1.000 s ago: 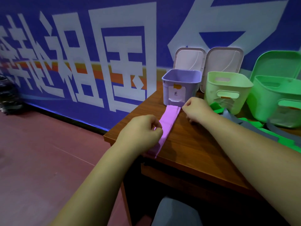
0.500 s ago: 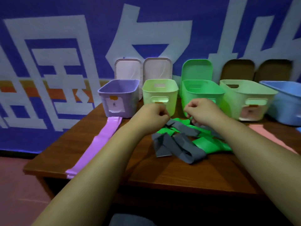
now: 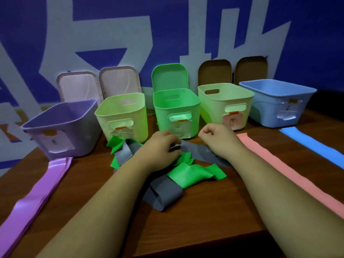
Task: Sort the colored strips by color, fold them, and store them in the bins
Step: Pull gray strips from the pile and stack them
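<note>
A tangle of grey strips and green strips lies mid-table in front of the bins. My left hand rests on the pile, its fingers curled round a grey strip. My right hand is fisted just right of it, over the same grey strip stretched between the hands. A purple strip lies flat at the left, running from the purple bin to the table's front edge. At the right lie a pink strip and a blue strip.
Behind the pile stand a pale green bin, a green bin, another pale green bin and a blue bin. Several lids lean on the blue wall behind them. The wooden table has its front edge near me.
Both hands left the purple strip, now flat at the left, and moved right to the grey and green pile. They have since lowered onto it and drawn a grey strip between them.
</note>
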A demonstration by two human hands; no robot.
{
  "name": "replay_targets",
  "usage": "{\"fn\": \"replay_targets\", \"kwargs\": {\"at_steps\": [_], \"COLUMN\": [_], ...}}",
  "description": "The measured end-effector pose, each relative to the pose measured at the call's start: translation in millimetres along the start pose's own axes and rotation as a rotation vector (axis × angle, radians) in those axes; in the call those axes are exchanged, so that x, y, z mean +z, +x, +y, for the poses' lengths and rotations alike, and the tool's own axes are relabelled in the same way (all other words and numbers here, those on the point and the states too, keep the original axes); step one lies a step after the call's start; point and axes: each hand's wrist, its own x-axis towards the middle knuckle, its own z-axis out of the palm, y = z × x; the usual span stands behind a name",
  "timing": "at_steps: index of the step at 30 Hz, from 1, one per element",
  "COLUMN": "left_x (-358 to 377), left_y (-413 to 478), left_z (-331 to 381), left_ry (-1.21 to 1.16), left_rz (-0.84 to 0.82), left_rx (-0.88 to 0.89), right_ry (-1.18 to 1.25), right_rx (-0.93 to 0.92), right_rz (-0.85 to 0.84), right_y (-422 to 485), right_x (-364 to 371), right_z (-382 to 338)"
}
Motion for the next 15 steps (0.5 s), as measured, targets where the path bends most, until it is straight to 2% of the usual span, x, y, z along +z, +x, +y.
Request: {"fn": "replay_targets", "kwargs": {"at_steps": [4, 7, 10, 12, 15], "left_x": [3, 5, 7, 7, 5], "left_y": [4, 5, 5, 6, 5], "left_z": [-8, -14, -17, -16, -11], "left_ry": [-0.001, 0.02, 0.017, -0.027, -0.104], "left_rz": [0.09, 0.073, 0.068, 0.116, 0.202], "left_rx": [-0.094, -0.14, -0.138, -0.141, -0.153], "right_ry": [-0.06, -0.101, -0.22, -0.33, -0.358], "right_rx": [-0.031, -0.061, -0.087, -0.077, -0.076], "right_rz": [-0.001, -0.001, -0.084, -0.158, -0.177], "right_y": [4, 4, 5, 4, 1], "right_x": [3, 5, 5, 5, 6], "right_z": [-3, -3, 2, 3, 3]}}
